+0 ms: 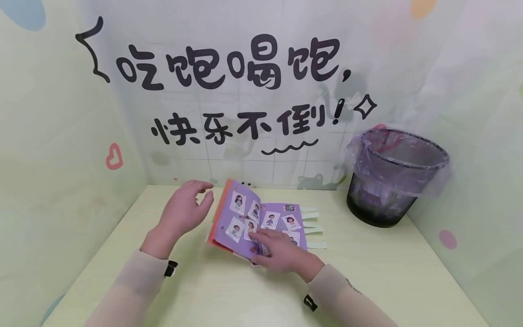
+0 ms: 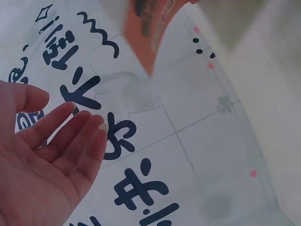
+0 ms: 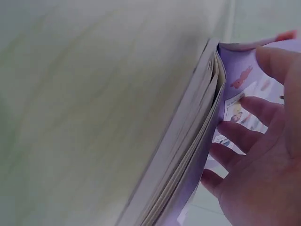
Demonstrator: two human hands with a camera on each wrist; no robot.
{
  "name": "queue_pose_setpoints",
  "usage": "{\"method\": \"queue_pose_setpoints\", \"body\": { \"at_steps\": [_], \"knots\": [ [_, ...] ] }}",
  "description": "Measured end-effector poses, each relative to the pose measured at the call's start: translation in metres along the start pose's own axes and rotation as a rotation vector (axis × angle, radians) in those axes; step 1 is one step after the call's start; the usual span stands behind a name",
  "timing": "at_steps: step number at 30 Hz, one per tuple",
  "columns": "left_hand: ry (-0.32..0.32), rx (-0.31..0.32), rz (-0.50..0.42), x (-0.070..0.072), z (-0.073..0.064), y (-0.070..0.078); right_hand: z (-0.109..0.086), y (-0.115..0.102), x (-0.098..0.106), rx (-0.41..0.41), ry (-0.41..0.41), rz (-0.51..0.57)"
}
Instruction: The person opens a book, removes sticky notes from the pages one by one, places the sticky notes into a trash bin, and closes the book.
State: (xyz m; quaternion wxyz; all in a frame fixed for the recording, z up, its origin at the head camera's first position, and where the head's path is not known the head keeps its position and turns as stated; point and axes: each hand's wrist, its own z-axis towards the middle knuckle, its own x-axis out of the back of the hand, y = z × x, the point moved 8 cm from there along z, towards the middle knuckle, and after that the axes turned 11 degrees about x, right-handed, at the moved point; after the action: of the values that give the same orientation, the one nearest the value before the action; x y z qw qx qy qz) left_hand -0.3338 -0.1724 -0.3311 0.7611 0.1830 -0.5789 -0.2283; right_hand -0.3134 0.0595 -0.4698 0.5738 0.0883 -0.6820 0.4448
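Observation:
An open book [image 1: 239, 222] with purple pages lies on the table, its left side raised at a slant and an orange cover edge showing along it. Small portrait pictures cover both pages, and several pale tabs [image 1: 312, 230] stick out on the right. My right hand [image 1: 278, 250] rests on the pages near the centre fold, fingertips touching the paper; the right wrist view shows the stacked page edges [image 3: 188, 136] beside those fingers. Just left of the raised cover, my left hand [image 1: 185, 206] hovers with loosely bent fingers, holding nothing. In the left wrist view, an orange cover corner [image 2: 148, 42] appears above it.
A dark waste bin [image 1: 380, 200] lined with a thin purplish bag stands at the back right of the pale table [image 1: 229, 299]. Behind the book rises a white wall sheet [image 1: 245, 168] with large black characters. Pale side walls enclose the table.

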Motion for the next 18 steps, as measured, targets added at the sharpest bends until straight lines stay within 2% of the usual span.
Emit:
{"method": "queue_pose_setpoints", "body": {
  "at_steps": [2, 5, 10, 14, 18],
  "knots": [
    [-0.030, -0.012, 0.005, -0.009, 0.000, 0.004, 0.001, 0.000, -0.005, -0.004, -0.028, -0.049],
    [-0.095, -0.031, 0.033, -0.030, 0.000, 0.007, 0.003, -0.001, -0.010, -0.003, -0.038, -0.082],
    [-0.232, -0.057, 0.155, -0.071, 0.001, 0.008, 0.007, -0.006, -0.015, 0.001, -0.060, -0.137],
    [-0.381, -0.029, 0.202, -0.103, 0.002, 0.005, 0.009, -0.009, -0.019, -0.006, -0.088, -0.186],
    [-0.511, 0.042, 0.196, -0.130, 0.002, -0.007, 0.009, -0.012, -0.021, -0.010, -0.111, -0.229]
  ]
}}
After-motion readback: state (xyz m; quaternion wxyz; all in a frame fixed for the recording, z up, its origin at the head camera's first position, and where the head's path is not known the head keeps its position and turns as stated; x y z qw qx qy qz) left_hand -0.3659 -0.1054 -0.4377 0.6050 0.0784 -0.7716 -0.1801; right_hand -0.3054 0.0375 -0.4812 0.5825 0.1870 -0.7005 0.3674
